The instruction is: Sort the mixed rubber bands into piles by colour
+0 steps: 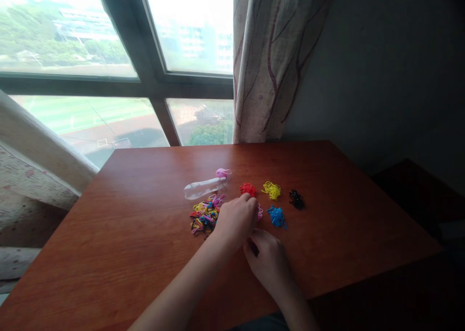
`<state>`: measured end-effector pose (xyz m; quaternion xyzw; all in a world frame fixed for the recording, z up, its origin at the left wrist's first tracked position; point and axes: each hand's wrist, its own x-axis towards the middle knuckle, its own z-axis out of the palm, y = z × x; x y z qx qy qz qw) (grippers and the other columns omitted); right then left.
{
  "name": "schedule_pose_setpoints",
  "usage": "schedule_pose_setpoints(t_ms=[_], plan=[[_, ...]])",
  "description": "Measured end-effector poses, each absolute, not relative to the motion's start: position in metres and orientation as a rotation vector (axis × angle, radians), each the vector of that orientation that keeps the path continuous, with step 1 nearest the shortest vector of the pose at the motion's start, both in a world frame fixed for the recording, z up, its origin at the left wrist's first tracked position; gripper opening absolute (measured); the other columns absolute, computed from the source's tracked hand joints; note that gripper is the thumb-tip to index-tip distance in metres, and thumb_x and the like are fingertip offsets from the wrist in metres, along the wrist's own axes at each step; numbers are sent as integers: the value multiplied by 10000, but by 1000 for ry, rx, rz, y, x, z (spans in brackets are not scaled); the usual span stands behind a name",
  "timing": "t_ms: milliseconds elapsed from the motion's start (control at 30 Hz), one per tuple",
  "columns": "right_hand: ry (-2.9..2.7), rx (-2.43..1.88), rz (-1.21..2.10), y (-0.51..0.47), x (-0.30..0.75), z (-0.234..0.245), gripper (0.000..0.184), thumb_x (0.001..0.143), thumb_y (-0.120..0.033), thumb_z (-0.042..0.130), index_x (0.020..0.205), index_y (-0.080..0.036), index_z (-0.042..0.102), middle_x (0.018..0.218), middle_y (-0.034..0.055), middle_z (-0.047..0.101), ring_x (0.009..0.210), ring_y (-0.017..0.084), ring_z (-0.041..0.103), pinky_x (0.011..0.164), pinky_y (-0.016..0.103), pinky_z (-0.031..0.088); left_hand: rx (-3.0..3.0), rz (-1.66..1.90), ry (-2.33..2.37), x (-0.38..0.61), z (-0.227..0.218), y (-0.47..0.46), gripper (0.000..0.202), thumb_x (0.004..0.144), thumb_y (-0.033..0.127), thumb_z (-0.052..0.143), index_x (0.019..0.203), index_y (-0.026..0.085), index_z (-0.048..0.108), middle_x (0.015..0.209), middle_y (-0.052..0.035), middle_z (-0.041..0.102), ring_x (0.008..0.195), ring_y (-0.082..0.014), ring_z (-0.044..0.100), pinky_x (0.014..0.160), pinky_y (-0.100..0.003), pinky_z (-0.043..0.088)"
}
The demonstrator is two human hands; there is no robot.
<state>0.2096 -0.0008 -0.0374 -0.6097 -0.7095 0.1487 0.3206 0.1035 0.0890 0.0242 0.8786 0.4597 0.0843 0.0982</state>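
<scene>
A mixed heap of small coloured elastic bands (204,214) lies on the brown wooden table (145,253). Beside it sit sorted little piles: red (248,189), yellow (272,190), black (297,199), blue (277,216) and a pink one (259,212) half hidden by my left hand. My left hand (237,219) rests curled between the mixed heap and the pink pile, fingertips pinched near the red pile. My right hand (268,260) lies just below it, fingers bent toward the left hand; what they hold is hidden.
A clear plastic bottle (204,187) lies on its side behind the heap, its pink cap (222,172) next to it. A window and a patterned curtain (276,59) stand behind the table. The table's right edge drops off to a dark area.
</scene>
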Motion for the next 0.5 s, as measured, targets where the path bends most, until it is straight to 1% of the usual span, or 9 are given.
schedule_pose_setpoints(t_ms=[133, 267, 333, 400, 500], plan=[[-1856, -1593, 422, -2, 209, -33, 181, 881, -130, 475, 746, -214, 561, 725, 13, 630, 691, 176, 596, 626, 257, 340, 2584, 270, 1371, 94, 26, 86, 164, 926, 236, 496, 877, 219, 652, 926, -41, 683, 772, -193, 682, 589, -260, 447], [-1842, -1568, 482, -2, 208, -29, 173, 922, -145, 475, 884, -223, 624, 821, 17, 675, 770, 178, 625, 698, 254, 388, 2529, 352, 1412, 65, 27, 74, 218, 955, 247, 440, 900, 228, 650, 914, -29, 680, 761, -176, 674, 596, -252, 447], [-1842, -1563, 494, -2, 208, -29, 182, 935, -153, 474, 924, -228, 640, 861, 22, 689, 804, 181, 634, 737, 258, 405, 2456, 503, 1373, 44, 23, 65, 218, 961, 250, 435, 924, 228, 649, 922, -24, 684, 777, -161, 668, 635, -243, 460], [-1842, -1571, 491, -2, 207, -30, 183, 935, -155, 481, 925, -229, 648, 868, 22, 694, 808, 182, 637, 750, 262, 412, 2378, 616, 1351, 21, 15, 54, 203, 963, 265, 450, 938, 230, 648, 910, -14, 685, 746, -138, 654, 651, -230, 463], [-1850, -1588, 482, -2, 207, -30, 180, 928, -148, 492, 921, -229, 652, 858, 17, 695, 792, 179, 636, 735, 263, 410, 2283, 712, 1410, -10, 1, 38, 161, 949, 283, 495, 939, 233, 648, 865, 5, 677, 653, -109, 613, 619, -213, 454]])
